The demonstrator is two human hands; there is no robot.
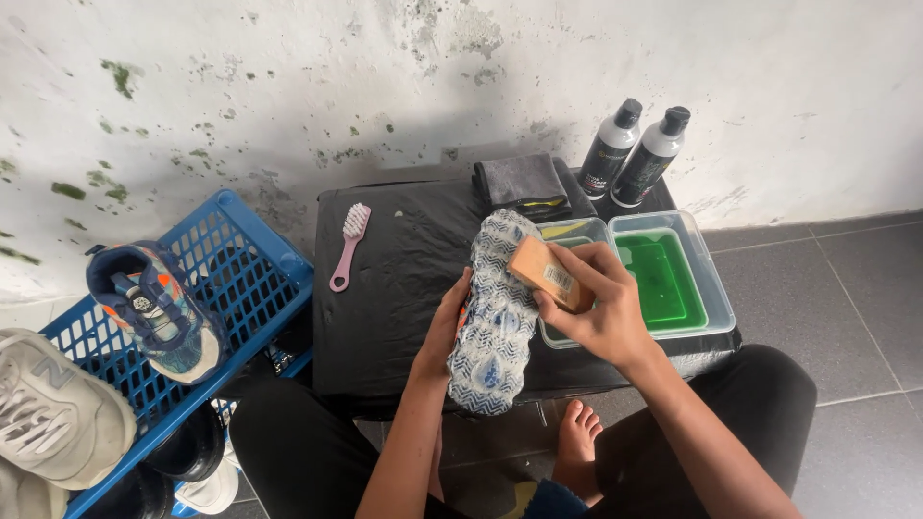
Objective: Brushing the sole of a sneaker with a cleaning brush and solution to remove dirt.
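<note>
My left hand (444,327) grips a sneaker (495,322) turned sole up, its blue and white patterned sole facing me, over the black covered table (394,279). My right hand (601,308) holds a wooden brush (548,274) pressed against the upper part of that sole. The shoe's upper is hidden beneath it.
A clear tub of green liquid (673,279) stands right of the shoe, with two bottles (635,154) and a folded grey cloth (521,183) behind. A pink brush (348,245) lies on the table. A blue rack (231,279) at left carries a blue sneaker (154,308) and white shoes (58,413).
</note>
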